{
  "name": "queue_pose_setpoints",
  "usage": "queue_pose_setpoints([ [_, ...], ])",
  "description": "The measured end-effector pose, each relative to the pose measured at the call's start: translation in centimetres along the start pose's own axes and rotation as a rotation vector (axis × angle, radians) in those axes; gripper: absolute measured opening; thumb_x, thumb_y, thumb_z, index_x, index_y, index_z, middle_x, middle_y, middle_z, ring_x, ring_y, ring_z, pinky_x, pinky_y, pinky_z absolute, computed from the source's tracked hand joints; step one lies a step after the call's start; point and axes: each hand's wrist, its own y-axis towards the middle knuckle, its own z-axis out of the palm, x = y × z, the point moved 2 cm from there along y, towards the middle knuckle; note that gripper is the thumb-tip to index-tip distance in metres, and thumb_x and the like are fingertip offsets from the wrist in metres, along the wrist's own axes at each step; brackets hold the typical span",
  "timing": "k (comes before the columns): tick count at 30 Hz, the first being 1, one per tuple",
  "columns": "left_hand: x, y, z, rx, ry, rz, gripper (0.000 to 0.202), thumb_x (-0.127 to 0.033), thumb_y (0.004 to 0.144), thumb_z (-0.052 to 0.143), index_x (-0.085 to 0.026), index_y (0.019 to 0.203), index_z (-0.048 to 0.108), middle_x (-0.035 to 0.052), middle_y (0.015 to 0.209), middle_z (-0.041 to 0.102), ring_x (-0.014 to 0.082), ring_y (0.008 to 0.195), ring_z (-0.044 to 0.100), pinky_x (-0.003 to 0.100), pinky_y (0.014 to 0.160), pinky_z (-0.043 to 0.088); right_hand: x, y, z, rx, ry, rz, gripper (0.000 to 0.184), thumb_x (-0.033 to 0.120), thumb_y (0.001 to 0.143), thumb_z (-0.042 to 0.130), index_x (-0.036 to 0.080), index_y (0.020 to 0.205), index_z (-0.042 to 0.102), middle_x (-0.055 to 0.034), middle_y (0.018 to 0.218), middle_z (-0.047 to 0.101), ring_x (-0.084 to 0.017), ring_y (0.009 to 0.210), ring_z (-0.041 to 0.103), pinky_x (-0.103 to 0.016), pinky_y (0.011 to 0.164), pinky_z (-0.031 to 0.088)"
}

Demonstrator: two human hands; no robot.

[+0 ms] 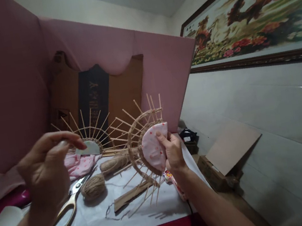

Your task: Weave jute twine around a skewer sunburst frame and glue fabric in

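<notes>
My right hand (173, 154) grips a round woven piece (141, 149) with thin sticks spreading out from it; its centre is covered in pink dotted fabric (153, 150), and my thumb presses on that fabric. My left hand (46, 167) is raised to the left, its fingers curled and pinched with nothing visible between them. Behind its fingertips a second woven piece with radiating sticks (90, 136) stands against the backdrop.
On the white-covered table (99, 220) lie large scissors (68, 208), two balls of jute twine (94, 187), a strip of cardboard (131, 196) and pink fabric (80, 164). A pink board (7, 93) backs the table. Cardboard boxes (223, 155) sit on the floor to the right.
</notes>
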Motion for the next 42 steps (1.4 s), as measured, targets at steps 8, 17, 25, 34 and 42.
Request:
queue_pose_setpoints([
  [8,6.7,-3.9,1.2,0.246,0.037,-0.239,0.014,-0.022,0.084,0.052,-0.02,0.085,0.065,-0.0082,0.065,0.064,0.0132,0.068,0.06,0.023,0.063,0.048,1.4,1.1,-0.6,-0.098,0.15,-0.026,0.027,0.025,0.059,0.077,0.015,0.081,0.063,0.0014,0.072,0.066,-0.014,0.066,0.061,-0.028,0.07,0.052],
  [17,8.9,-5.3,2.9,0.427,0.38,-0.213,0.023,-0.026,0.073,0.052,-0.016,0.086,0.068,0.0054,0.083,0.069,0.0209,0.073,0.057,0.031,0.066,0.044,0.2,3.2,-2.0,-0.251,0.237,0.122,0.017,0.021,0.062,0.073,0.015,0.074,0.063,0.0023,0.061,0.066,-0.015,0.062,0.064,-0.029,0.064,0.057],
  [25,9.2,-5.4,3.1,0.47,0.378,-0.251,0.026,-0.032,0.073,0.054,-0.016,0.084,0.07,0.0045,0.077,0.069,0.0205,0.067,0.058,0.029,0.064,0.042,0.0,2.5,-1.5,-0.245,0.323,0.245,0.009,0.014,0.072,0.068,0.017,0.077,0.061,0.0032,0.062,0.069,-0.013,0.057,0.065,-0.028,0.062,0.058],
  [34,7.6,-6.3,3.7,0.425,-0.492,-0.758,0.02,-0.033,0.068,0.07,-0.016,0.079,0.07,0.0069,0.077,0.071,0.0192,0.074,0.063,0.027,0.07,0.047,-1.0,1.0,-0.8,-0.179,0.353,0.347,0.011,0.007,0.074,0.067,0.017,0.079,0.063,0.003,0.059,0.069,-0.012,0.053,0.064,-0.024,0.057,0.056],
  [42,2.8,-6.7,3.6,0.473,-1.13,-1.167,0.05,-0.047,0.083,0.051,-0.008,0.112,0.063,0.0169,0.114,0.065,0.0294,0.106,0.06,0.04,0.093,0.047,-3.2,-0.5,-0.4,-0.144,0.338,0.4,0.01,0.01,0.072,0.07,0.016,0.075,0.062,0.0006,0.067,0.071,-0.012,0.058,0.065,-0.023,0.059,0.057],
])
